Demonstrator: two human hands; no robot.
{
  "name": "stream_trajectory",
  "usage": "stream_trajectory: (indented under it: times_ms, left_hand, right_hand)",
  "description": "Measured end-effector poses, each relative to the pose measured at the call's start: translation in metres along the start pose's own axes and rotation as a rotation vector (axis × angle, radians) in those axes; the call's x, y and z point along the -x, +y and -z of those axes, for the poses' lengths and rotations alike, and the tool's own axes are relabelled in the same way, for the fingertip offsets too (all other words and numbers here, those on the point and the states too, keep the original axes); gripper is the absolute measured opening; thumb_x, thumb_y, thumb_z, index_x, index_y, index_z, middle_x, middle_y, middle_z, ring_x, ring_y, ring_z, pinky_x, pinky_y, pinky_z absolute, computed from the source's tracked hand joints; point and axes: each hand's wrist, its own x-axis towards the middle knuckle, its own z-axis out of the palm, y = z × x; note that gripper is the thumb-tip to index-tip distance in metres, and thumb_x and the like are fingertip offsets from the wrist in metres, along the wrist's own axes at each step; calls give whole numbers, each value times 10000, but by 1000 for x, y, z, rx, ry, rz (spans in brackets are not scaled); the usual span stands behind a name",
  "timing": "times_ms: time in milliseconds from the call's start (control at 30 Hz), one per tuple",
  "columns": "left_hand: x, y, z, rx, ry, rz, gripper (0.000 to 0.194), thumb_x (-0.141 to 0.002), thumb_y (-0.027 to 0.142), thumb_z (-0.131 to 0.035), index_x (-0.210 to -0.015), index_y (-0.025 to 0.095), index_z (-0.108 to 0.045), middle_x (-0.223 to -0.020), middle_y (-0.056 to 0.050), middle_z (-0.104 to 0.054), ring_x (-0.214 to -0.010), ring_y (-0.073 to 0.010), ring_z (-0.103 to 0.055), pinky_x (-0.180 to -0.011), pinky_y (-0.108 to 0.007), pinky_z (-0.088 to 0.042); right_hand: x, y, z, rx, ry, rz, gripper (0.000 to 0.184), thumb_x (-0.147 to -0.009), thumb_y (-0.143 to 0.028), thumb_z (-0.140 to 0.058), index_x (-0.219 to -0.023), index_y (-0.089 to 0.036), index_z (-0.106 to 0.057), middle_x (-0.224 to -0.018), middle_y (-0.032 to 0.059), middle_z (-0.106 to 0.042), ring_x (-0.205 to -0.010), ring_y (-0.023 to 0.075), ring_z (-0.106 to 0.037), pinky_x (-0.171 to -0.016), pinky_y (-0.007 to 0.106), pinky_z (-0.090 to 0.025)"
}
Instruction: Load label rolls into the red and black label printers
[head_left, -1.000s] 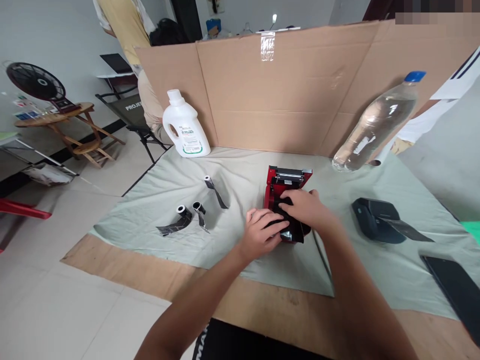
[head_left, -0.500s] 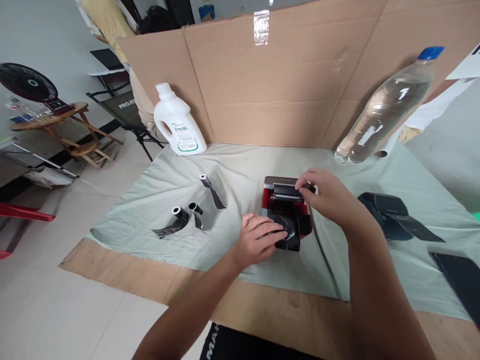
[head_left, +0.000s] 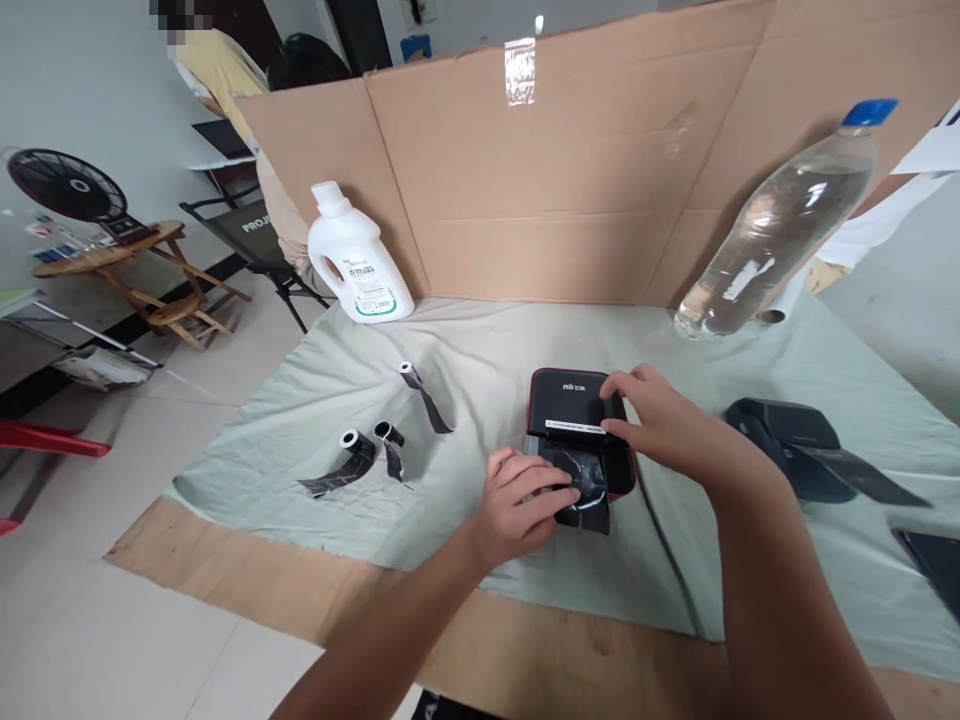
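Observation:
A small black thermal printer (head_left: 571, 395) with red edges sits on the cloth, its lid down. A black paper strip (head_left: 589, 515) sticks out of its front. The fingers of my left hand (head_left: 521, 500) lie over this strip and hold it from the left; the thumb is mostly hidden. On the lid's right side rests my right hand (head_left: 660, 415), thumb and fingers apart, fingertips touching the top. A white label runs along the lid's front edge. The inside of the printer is hidden.
Left on the cloth (head_left: 262, 430) lie three small rolls with black paper tails, one a black-and-white roll (head_left: 358, 450). A white detergent bottle (head_left: 364, 265) and a water bottle (head_left: 780, 235) stand before a cardboard panel (head_left: 540, 190). Right are another black device (head_left: 787, 450) and a phone (head_left: 934, 565).
The printer's lid, raised with the red interior showing before, is now down. My right hand has come down with it and rests on top. My left hand stays on the strip.

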Motion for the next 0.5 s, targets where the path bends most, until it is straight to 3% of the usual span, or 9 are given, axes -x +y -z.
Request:
stream_trajectory:
  times_ms: [100,200,300,400,500]
  left_hand:
    - [2,-1,1,-7,-37,12,335,-877,100,-500,-1049,286,-720,-1022,-2,-765,-994,-173,-639,-981,-380,-396]
    - [5,-3,0,-39,-48,65,270,-929,208,-532,-1100,300,-719,-1151,-41,-736,-1110,-219,-618,-1007,-400,-414]
    - [6,-4,-3,-62,-46,153,312,-963,347,-556,-1248,275,-662,-1296,-94,-683,-1255,-268,-566,-1053,-438,-423]
    - [4,-5,-4,-46,-100,220,424,-969,341,-519,-1381,260,-576,-1388,-114,-635,-1348,-286,-523,-1101,-476,-408]
    - [-1,-6,-4,-19,-121,265,491,-951,319,-514,-1437,246,-526,-1362,-114,-651,-1318,-284,-556,-1096,-472,-429]
  right_hand:
    - [-1,7,0,-53,-61,-80,444,-854,-369,-626,-1276,-243,-573,-1214,107,-619,-871,228,-686,-777,375,-565]
    - [-5,12,3,-212,-202,-155,575,-851,-409,-643,-1390,-252,-522,-1276,129,-661,-830,235,-707,-578,319,-574]
    - [-7,9,5,-312,-241,-185,589,-824,-377,-662,-1390,-259,-553,-1372,136,-647,-885,263,-718,-450,282,-550]
    - [-6,4,6,-313,-237,-220,588,-813,-345,-664,-1384,-244,-569,-1394,144,-642,-854,263,-720,-415,285,-546]
    - [-5,2,3,-282,-235,-256,599,-824,-336,-660,-1403,-234,-538,-1377,152,-649,-788,244,-718,-413,286,-541]
